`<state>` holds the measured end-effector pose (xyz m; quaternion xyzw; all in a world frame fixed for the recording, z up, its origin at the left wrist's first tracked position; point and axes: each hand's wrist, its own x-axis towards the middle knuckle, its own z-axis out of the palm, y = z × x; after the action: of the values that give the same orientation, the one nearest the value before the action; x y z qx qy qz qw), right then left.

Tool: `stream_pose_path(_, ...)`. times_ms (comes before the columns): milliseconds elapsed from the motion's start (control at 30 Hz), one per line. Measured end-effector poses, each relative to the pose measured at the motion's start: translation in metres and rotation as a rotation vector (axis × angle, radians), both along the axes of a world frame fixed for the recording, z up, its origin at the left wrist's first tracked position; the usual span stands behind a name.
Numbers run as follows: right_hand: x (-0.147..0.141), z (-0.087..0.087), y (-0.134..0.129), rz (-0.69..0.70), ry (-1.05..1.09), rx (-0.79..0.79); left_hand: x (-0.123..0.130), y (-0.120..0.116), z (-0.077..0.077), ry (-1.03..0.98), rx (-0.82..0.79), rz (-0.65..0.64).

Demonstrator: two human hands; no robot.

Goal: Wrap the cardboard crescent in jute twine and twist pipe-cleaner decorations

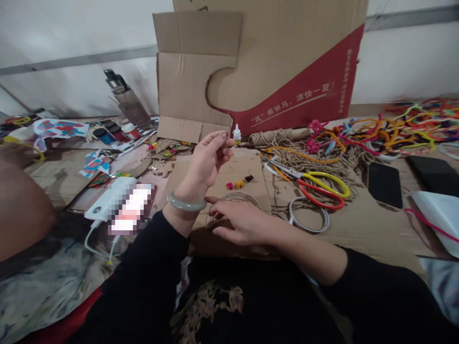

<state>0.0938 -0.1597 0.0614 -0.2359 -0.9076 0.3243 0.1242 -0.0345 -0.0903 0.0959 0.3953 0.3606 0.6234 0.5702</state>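
My left hand (211, 160), with a pale bangle (186, 202) on its wrist, is raised over the cardboard sheet (251, 165). Its thumb and fingertips are pinched together; anything between them is too small to make out. My right hand (244, 222) rests palm down, fingers somewhat spread, on a coil of twine (242, 197) glued or laid in curved rows. Just beyond the coil sit small pink (230, 186), orange (238, 184) and dark brown (248, 178) flower-like pieces. A small white-tipped bottle (236, 134) stands at the sheet's far edge.
Scissors (311, 184) and a tape roll (309, 215) lie right. Behind them are loose twine (322, 160) and colourful pipe cleaners (390, 136). Left are a power bank (111, 198), a phone (131, 210), paint jars (114, 134), a bottle (131, 102) and another person's arm (21, 210). Large cardboard (287, 52) stands behind.
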Motion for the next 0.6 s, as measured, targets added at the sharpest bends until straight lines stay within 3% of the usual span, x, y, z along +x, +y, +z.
stream_pose_path(167, -0.001, 0.003, -0.006, 0.044, -0.1, 0.015, 0.005, -0.001, -0.007, 0.127, 0.017, -0.032)
stream_pose_path(267, 0.013, 0.003, -0.002, -0.03, -0.213, 0.084, 0.001, -0.002, -0.01, 0.267, 0.025, -0.035)
stream_pose_path(433, 0.06, -0.011, 0.012, -0.374, -0.432, 0.252, -0.025, -0.01, -0.025, 0.919, 0.151, -0.184)
stream_pose_path(600, 0.079, -0.033, 0.007, -0.414, -0.439, 0.385, -0.043, -0.029, -0.046, 1.482, 0.194, -0.33)
